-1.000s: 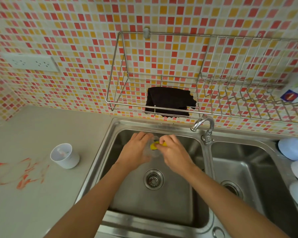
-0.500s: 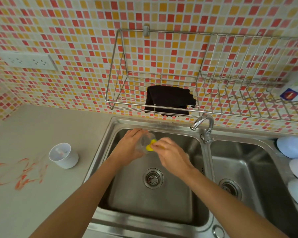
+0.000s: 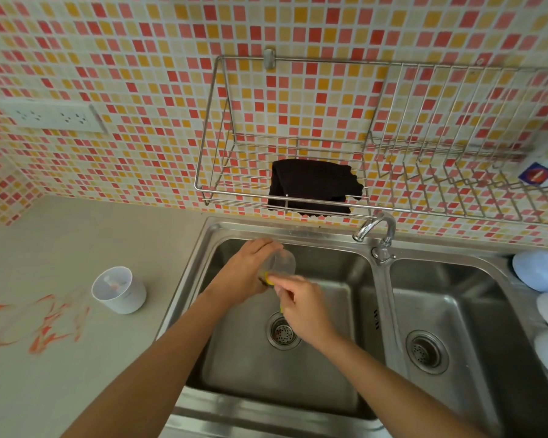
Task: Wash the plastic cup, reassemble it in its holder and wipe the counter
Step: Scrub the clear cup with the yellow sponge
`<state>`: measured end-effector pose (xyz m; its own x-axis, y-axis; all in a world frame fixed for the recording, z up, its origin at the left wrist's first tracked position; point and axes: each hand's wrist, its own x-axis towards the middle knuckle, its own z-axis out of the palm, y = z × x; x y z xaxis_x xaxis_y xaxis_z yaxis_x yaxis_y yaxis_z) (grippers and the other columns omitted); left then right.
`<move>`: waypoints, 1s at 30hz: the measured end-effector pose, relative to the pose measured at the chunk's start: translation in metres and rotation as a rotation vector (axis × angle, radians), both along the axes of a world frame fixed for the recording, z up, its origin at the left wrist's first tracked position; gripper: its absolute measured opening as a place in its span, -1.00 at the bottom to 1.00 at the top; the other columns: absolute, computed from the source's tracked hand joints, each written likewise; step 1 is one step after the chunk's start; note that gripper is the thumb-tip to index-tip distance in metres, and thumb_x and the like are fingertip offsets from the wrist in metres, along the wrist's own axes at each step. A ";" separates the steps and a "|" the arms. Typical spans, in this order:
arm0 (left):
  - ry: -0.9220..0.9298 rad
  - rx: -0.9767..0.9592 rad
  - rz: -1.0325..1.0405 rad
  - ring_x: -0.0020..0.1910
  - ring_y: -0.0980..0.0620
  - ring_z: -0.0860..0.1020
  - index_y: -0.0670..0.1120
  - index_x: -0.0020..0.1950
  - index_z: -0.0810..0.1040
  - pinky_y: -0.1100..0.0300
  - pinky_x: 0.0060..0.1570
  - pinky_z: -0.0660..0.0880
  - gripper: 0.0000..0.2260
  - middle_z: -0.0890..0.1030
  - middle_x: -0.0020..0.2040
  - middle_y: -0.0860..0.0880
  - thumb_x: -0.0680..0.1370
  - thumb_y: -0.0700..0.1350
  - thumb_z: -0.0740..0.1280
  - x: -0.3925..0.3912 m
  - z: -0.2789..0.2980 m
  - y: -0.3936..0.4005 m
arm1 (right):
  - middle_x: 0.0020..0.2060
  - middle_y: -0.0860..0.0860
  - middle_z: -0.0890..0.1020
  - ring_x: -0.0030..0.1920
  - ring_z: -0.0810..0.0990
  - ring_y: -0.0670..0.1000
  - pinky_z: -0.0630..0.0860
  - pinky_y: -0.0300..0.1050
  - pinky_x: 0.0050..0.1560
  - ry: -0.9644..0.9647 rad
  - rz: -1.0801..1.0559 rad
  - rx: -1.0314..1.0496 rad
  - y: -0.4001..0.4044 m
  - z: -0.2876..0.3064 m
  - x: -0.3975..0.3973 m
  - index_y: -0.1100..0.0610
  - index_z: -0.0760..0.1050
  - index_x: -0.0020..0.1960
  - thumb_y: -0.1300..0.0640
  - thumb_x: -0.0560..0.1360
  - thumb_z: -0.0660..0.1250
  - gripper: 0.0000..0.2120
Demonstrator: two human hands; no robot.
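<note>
Over the left basin of the steel double sink, the left hand wraps its fingers round a clear plastic cup, tilted on its side. At the cup's 6 o'clock, the right hand pinches a yellow sponge against the cup's rim; most of the sponge is hidden by the fingers. The white cup holder stands upright on the desk at 9 o'clock from the hands, well apart from the cup. Orange smears mark the desk just left of the holder. At 12 o'clock, a black cloth hangs in the wire rack, with the tap at 2 o'clock.
</note>
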<state>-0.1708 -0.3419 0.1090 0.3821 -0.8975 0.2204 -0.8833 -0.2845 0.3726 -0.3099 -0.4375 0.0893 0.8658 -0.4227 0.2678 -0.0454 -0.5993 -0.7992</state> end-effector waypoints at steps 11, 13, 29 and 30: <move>0.041 -0.031 -0.027 0.26 -0.02 0.43 -0.14 0.34 0.42 0.25 0.25 0.30 -0.40 0.47 0.29 -0.07 0.34 -0.12 0.52 -0.002 0.006 0.004 | 0.08 -0.02 0.66 0.08 0.57 0.02 0.53 -0.08 0.13 0.043 0.274 -0.621 -0.030 0.000 -0.005 0.13 0.59 0.19 0.25 0.38 0.44 -0.63; 0.083 -0.003 -0.031 0.26 0.02 0.42 -0.15 0.35 0.40 0.28 0.27 0.28 -0.39 0.47 0.28 -0.05 0.35 -0.12 0.51 -0.003 0.006 0.006 | 0.04 -0.03 0.67 0.03 0.56 0.02 0.53 -0.13 0.10 0.033 0.288 -0.632 -0.029 0.000 -0.008 0.13 0.60 0.15 0.25 0.39 0.46 -0.67; -0.045 -0.060 0.243 0.24 -0.03 0.40 -0.06 0.41 0.31 0.05 0.21 0.40 -0.28 0.45 0.29 -0.02 0.33 0.17 0.43 -0.010 -0.014 0.014 | 0.00 -0.01 0.69 0.04 0.58 -0.01 0.52 -0.12 0.09 -0.064 0.152 -0.325 -0.022 0.010 0.003 0.14 0.63 0.12 0.26 0.49 0.38 -0.78; -0.029 -0.082 0.221 0.25 -0.03 0.40 -0.07 0.40 0.32 0.05 0.24 0.40 -0.29 0.45 0.30 -0.02 0.33 0.10 0.47 -0.009 -0.014 0.017 | 0.03 -0.01 0.69 0.06 0.58 -0.02 0.51 -0.11 0.13 -0.044 0.159 -0.274 -0.025 0.010 0.004 0.14 0.63 0.14 0.26 0.50 0.35 -0.77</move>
<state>-0.1796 -0.3254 0.0953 0.5600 -0.7711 0.3029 -0.8133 -0.4420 0.3782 -0.3058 -0.4628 0.0990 0.9005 -0.1897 0.3913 0.0972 -0.7892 -0.6063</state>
